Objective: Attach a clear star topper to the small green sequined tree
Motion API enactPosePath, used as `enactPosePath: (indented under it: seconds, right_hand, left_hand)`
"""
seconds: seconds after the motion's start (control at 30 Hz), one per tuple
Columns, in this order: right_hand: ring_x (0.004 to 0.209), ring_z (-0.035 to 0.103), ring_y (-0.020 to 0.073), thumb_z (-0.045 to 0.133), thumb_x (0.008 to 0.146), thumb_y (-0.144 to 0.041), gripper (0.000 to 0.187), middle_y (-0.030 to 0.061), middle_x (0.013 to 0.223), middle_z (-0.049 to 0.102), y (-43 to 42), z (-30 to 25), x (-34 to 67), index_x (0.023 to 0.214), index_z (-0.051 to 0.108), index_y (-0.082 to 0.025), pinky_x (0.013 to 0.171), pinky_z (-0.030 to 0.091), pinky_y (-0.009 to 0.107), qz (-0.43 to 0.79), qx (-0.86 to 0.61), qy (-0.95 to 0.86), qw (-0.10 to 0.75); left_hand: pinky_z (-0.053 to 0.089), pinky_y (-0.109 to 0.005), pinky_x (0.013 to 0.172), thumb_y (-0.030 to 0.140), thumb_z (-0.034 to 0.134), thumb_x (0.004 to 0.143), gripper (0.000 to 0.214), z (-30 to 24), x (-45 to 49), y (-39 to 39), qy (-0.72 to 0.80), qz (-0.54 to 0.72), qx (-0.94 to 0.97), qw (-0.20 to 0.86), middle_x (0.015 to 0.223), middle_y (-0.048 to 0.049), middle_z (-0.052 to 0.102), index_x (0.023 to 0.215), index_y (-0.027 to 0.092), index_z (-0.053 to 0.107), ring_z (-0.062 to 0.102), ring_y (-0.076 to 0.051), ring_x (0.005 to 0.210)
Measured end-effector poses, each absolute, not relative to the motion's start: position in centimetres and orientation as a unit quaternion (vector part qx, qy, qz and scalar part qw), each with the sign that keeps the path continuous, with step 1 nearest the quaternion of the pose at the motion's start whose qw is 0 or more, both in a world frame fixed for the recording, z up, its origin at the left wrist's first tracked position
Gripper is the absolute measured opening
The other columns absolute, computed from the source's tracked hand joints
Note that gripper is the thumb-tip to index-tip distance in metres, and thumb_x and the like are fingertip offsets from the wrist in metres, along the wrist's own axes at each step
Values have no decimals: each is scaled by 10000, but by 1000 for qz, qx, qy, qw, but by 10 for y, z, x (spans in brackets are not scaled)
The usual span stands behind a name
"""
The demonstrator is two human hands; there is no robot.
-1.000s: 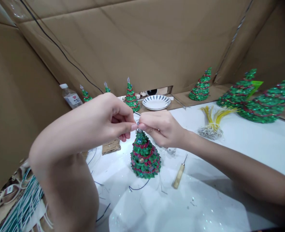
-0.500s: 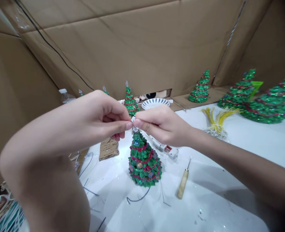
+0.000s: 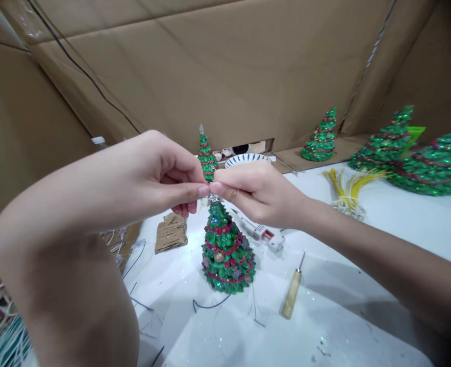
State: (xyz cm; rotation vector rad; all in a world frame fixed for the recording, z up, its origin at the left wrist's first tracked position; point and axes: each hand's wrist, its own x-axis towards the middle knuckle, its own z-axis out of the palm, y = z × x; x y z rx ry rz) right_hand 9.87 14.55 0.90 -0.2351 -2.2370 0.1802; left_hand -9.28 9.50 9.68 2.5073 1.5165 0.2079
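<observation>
Both hands, left and right, are pinched at the pale tip of the small green tree, fingertips meeting; any finer piece between them is too small to tell. The tree stands upright at the middle of the white counter, as a second ago. Differences lie around it: the white glue gun, mostly hidden then, shows behind it to the right; the left arm now covers two far-left trees and nearly all the bottle; the right hand overlaps the plate.
</observation>
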Motion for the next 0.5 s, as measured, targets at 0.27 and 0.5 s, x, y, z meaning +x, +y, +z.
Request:
enactPosePath:
  seconds: [0.27, 0.5]
  right_hand:
    - [562, 278, 52, 408, 962, -255, 329, -49, 599, 288, 144, 1, 95, 653, 330, -169, 552, 244, 206, 44, -75, -889, 450]
    - [579, 271, 64, 416, 956, -236, 301, -43, 619, 299, 143, -2, 94, 669, 345, -174, 561, 254, 217, 20, -74, -883, 463]
  left_hand:
    - [260, -206, 416, 462, 491, 857, 383, 100, -88, 87, 518, 33, 845, 127, 535, 3, 544, 732, 148, 670, 363, -63, 447]
    - [313, -224, 449, 431, 530, 834, 320, 98, -89, 87, 526, 56, 837, 141, 616, -29, 639, 745, 166, 686, 524, -120, 537]
